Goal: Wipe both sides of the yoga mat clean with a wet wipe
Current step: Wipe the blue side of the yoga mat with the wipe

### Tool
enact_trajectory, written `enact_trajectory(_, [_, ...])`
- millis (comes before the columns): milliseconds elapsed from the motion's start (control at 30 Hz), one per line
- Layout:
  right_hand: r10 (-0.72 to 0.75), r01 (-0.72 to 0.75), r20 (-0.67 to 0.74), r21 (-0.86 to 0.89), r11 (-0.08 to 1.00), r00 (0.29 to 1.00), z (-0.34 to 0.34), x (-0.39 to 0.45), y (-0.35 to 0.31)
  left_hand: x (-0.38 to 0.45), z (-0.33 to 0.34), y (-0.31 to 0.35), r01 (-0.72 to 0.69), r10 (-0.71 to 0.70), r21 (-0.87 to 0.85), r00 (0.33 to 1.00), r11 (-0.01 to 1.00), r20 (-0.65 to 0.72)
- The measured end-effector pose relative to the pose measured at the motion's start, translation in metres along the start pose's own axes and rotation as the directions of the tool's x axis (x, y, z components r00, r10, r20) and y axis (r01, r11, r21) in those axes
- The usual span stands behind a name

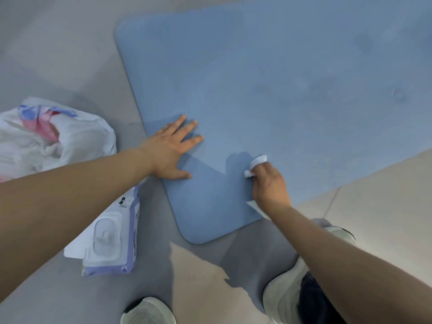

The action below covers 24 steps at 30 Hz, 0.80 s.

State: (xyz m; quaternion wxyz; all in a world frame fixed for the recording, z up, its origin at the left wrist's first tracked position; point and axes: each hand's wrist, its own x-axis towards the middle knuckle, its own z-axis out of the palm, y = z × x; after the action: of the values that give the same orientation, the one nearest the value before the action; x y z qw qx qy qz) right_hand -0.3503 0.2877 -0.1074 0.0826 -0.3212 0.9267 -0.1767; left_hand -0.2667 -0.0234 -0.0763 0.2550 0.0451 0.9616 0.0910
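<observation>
The blue yoga mat (pixel 268 78) lay flat on the grey tiled floor (pixel 58 43), running from its rounded near corner at 6 o'clock toward 2 o'clock. The left hand (pixel 171 152), fingers spread and straight, pressed the mat's 9 o'clock edge. The right hand (pixel 270 183) rested near that corner, its grip pinching a bunched wet wipe (pixel 257 163) against the surface.

Risks, as judged: the mat could slide or buckle on the smooth floor if the bracing hand lifted; the small bunched wipe could leave unwiped strips; the faint smudges toward 2 o'clock lay well apart from the hands and could be missed; the underside remained to be done.

The wipes pack (pixel 112 239), beside a white plastic bag (pixel 53 134) at 9 o'clock, bore printing too blurred to read.
</observation>
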Motion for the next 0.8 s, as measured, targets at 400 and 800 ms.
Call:
enact_trajectory(400, [-0.727, 0.690, 0.327, 0.241, 0.682, 0.604, 0.033, -0.071, -0.094, -0.018, -0.005, -0.004, 0.315, -0.331, 0.212, 0.942, 0.925, 0.046])
enact_trajectory(800, [-0.645, 0.646, 0.384, 0.146, 0.749, 0.661, 0.020, -0.023, -0.076, -0.027, 0.003, 0.005, 0.379, -0.397, 0.176, 0.914, 0.908, 0.082])
